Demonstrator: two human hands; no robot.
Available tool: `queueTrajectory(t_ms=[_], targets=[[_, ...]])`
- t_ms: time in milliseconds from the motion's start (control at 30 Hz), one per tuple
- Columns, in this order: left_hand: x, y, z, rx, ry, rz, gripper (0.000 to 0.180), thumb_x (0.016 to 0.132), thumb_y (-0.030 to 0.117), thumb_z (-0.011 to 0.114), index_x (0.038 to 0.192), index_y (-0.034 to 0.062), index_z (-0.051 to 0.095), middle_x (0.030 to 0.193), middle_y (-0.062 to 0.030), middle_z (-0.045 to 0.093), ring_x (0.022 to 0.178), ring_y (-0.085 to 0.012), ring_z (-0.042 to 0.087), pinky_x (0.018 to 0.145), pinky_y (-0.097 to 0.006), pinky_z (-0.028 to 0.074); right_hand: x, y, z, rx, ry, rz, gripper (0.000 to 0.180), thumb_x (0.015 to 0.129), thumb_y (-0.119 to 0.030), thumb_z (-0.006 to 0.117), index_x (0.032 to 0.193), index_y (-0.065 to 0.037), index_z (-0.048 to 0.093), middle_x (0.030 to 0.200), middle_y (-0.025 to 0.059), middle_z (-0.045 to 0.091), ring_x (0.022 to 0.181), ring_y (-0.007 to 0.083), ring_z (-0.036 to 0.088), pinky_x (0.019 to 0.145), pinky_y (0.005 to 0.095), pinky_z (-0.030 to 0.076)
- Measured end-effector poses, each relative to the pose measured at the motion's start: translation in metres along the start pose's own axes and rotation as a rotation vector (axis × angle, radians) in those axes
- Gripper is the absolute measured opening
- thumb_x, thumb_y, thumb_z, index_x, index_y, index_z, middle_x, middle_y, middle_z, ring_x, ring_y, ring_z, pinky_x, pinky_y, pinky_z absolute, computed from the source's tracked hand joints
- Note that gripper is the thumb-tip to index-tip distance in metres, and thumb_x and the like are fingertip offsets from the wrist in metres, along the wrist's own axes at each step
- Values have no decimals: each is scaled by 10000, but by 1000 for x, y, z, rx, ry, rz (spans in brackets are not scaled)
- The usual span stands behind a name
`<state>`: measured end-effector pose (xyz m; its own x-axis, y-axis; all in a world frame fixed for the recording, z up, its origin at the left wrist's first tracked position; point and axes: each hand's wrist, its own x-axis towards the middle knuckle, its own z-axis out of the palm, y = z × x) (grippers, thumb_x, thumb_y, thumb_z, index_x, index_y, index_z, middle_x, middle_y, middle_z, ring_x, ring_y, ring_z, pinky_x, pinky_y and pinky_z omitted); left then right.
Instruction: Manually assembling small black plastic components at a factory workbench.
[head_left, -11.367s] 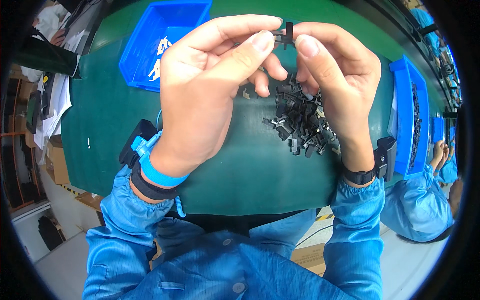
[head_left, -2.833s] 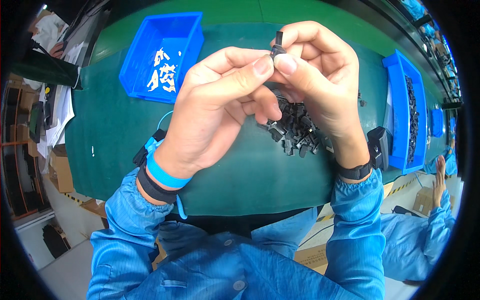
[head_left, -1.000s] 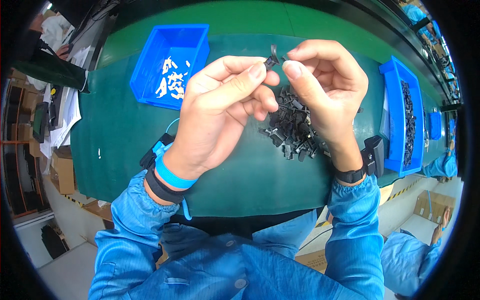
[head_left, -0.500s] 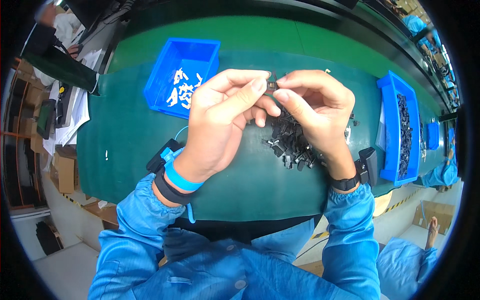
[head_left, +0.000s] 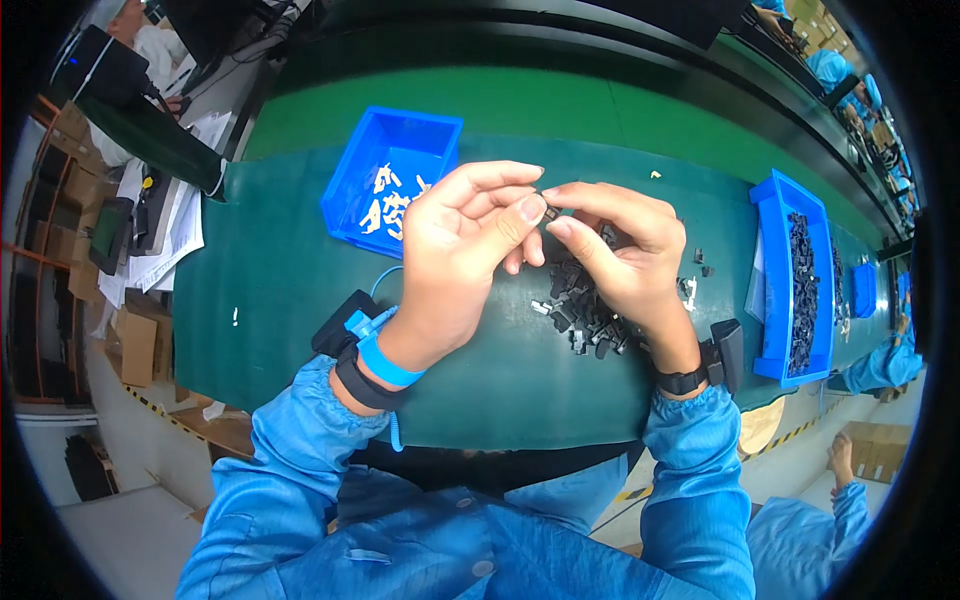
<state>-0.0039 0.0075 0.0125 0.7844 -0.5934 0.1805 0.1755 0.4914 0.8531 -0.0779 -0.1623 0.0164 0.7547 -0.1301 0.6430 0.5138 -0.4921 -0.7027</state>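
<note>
Between my two hands is a small dark plastic part (head_left: 551,213), held up over the green mat. My left hand (head_left: 465,225) pinches one end with thumb and index finger. The thumb and forefinger of my right hand (head_left: 630,245) close on its other end. Fingertips cover most of the part, so its exact kind is hidden. Below my right hand lies a loose pile of small black plastic parts (head_left: 585,315), some showing light metal pieces. A blue bin (head_left: 343,190) behind my left hand contains several small white parts (head_left: 385,215).
A long blue bin (head_left: 768,290) full of black parts stands at the right, with a smaller blue bin (head_left: 864,290) beyond. Stray parts (head_left: 690,290) lie beside the pile. A blue coiled cord (head_left: 395,432) hangs at my left wrist. Papers (head_left: 180,225) and other people are around.
The view has shifted, so the bench and bins appear lower. Both hands still hold the small part, which is now tilted, and my left thumb covers more of it.
</note>
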Motion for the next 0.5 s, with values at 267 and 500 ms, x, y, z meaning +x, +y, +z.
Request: queueTrajectory(t_ms=[267,500], targets=[[5,-7,-1,60,-45,52,263,979,55,675,1220,-34,616,1002,-107,716,711,-112,649,577,-212,464,0,4,2,-177,-10,-156,294,849,22,735,1139,-25,745,963,131,764,685,225,710,610,307,553],[9,0,-7,81,-48,39,331,985,72,670,1288,-10,567,980,-84,703,670,-87,610,567,-209,462,8,-6,8,-146,-37,-106,375,883,-11,721,1257,-19,692,1018,177,742,691,279,702,662,338,560]])
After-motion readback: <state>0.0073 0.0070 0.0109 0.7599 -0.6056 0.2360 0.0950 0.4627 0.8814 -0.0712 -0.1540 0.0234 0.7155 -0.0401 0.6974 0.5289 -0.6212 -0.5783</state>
